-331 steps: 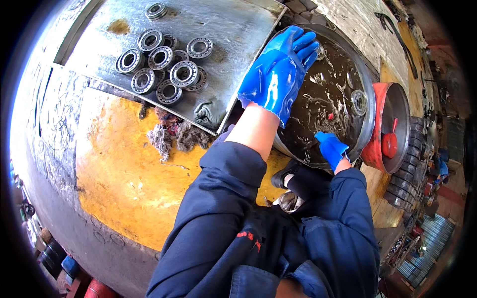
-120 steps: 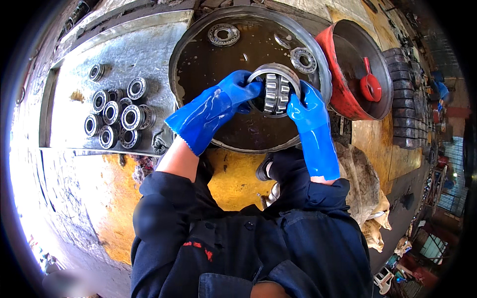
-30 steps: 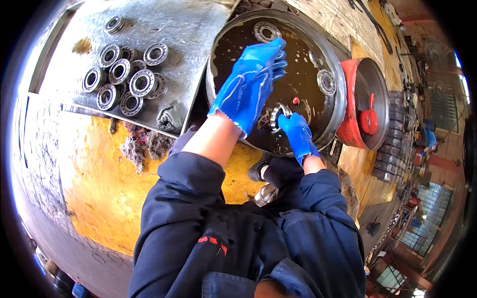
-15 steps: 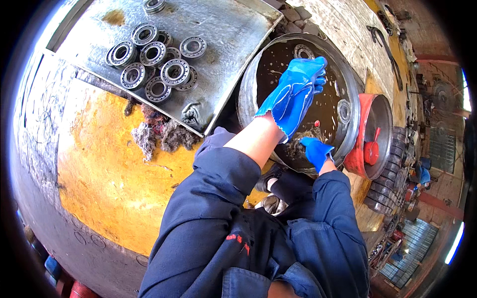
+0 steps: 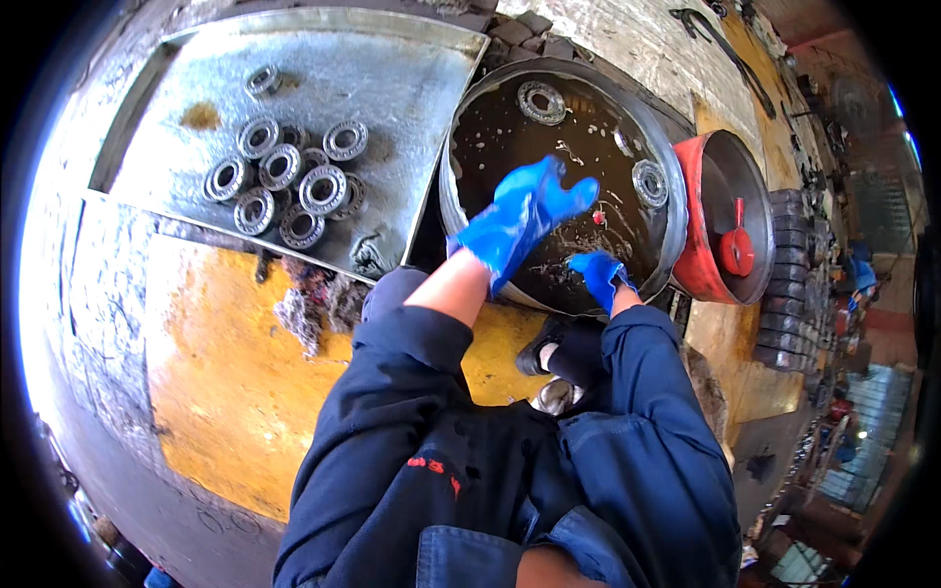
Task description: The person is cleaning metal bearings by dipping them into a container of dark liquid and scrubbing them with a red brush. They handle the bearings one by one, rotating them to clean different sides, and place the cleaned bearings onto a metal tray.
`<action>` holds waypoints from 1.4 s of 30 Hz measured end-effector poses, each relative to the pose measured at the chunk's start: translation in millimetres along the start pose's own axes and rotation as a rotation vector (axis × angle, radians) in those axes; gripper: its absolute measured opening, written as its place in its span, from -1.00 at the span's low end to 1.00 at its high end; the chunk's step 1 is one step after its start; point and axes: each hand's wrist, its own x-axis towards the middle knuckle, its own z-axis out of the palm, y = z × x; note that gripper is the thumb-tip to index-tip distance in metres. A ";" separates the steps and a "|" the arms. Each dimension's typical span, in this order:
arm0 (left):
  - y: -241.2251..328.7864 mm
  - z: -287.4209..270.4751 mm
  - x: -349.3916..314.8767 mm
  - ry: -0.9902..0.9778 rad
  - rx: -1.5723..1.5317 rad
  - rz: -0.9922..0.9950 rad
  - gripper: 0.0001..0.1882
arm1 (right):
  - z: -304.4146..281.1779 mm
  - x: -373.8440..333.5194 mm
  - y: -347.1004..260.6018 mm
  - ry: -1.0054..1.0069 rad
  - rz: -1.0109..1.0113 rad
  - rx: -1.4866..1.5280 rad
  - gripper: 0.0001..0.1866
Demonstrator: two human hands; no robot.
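Observation:
A round metal tub (image 5: 676, 240) holds dark brown liquid. Two ball bearings show in it, one bearing (image 5: 540, 102) at the far side and another bearing (image 5: 650, 183) at the right wall. Above the liquid is my left hand (image 5: 520, 216) in a blue glove, empty, thumb and fingers apart. My right hand (image 5: 602, 276), gloved too, is low over the tub's near side with its fingers drawn together at the liquid. What it holds, if anything, is hidden. A small red object (image 5: 599, 217) lies in the liquid between the hands.
Left of the tub, a shallow metal tray (image 5: 392, 88) carries several bearings (image 5: 323, 189) and a grey crumpled cloth (image 5: 370, 257). Matted rags (image 5: 304, 314) lie by its near edge. On the right stands a red drum (image 5: 691, 196) with a red handled tool (image 5: 736, 250) inside.
My left hand has moved left and its fingers have spread apart. My right hand remains low at the tub's near side. The view has shifted, showing more of the tray.

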 end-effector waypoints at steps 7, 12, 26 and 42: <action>-50.6 48.9 -58.8 0.023 0.689 0.038 -0.23 | -30.5 23.2 -95.3 -0.408 -0.153 -0.691 -0.63; -69.4 69.7 -68.6 0.224 0.723 0.091 -0.34 | 3.2 32.7 -45.8 0.114 0.048 -0.198 -0.50; -83.9 91.1 -59.8 0.515 0.730 0.159 -0.57 | 21.6 18.2 7.9 0.134 0.014 0.011 -0.67; -83.5 94.4 -64.0 0.297 0.640 -0.079 -0.24 | 33.9 35.6 -7.1 0.167 0.001 -0.065 -0.62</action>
